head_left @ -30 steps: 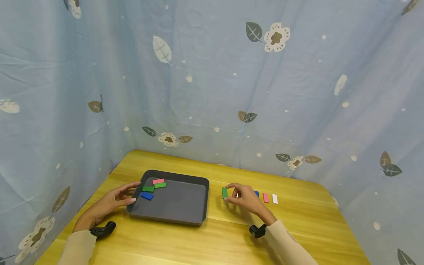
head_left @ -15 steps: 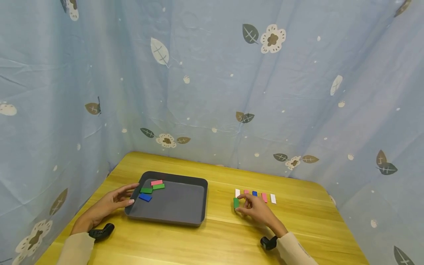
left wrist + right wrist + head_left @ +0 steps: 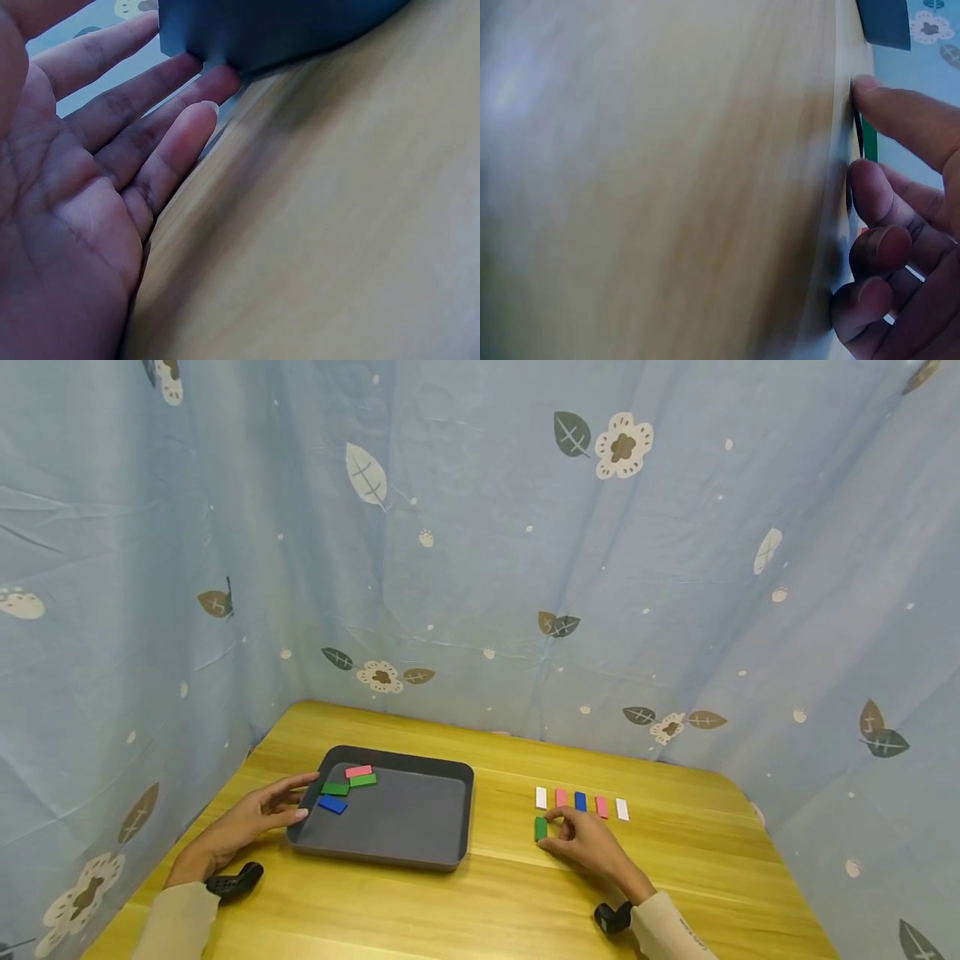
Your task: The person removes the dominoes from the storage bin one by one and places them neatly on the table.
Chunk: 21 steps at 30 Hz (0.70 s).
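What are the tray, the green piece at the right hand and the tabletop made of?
Tray: perhaps coated metal or plastic; dark grey, matte, with smooth rounded corners. 
Green piece: maybe plastic or painted wood; plain, even colour, no visible grain. 
Tabletop: wood or wood-look laminate; streaky grain shows, and a soft sheen suggests smoothness.

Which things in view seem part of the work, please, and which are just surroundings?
Likely job: green block pinched by right hand; five-block row; grey tray touched by left hand; four blocks inside.
Likely surroundings: patterned curtain; wooden table; black wrist devices.
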Available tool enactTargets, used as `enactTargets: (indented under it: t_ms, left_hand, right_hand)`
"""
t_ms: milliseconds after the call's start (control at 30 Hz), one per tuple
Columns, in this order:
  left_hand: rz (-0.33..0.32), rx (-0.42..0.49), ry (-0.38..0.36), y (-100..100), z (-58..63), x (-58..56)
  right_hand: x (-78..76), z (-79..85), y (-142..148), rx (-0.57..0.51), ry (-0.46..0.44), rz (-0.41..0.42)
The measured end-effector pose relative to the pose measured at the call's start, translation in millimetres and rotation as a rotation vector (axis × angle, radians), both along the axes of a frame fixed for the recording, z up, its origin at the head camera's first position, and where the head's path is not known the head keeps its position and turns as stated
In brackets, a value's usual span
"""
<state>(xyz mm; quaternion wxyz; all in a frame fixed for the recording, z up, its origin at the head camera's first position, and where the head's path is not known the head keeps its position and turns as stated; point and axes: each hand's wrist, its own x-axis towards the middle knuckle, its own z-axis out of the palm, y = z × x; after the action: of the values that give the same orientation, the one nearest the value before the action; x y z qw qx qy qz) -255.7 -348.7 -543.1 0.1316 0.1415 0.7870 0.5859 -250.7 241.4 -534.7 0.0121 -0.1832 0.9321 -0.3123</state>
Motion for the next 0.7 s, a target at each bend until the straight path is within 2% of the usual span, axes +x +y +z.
enactTargets:
  t_ms: [200,467,700]
  left_hand:
    - [0.006,-0.002,-0.009,1,0.4,-0.1]
    - [0.008,-0.017,-0.011,0,-0.7,-2.8]
    - [0.009,-0.003,0.005,0,-2.0,-0.9]
  right_hand:
    - [-2.0,-1.9,0,0.012,-0.017,-0.014]
    - [-1.2,6.3,2,-0.032,-0.056,0.008]
    - [-8.3,21.9,-1,-0.049,0.011,0.034]
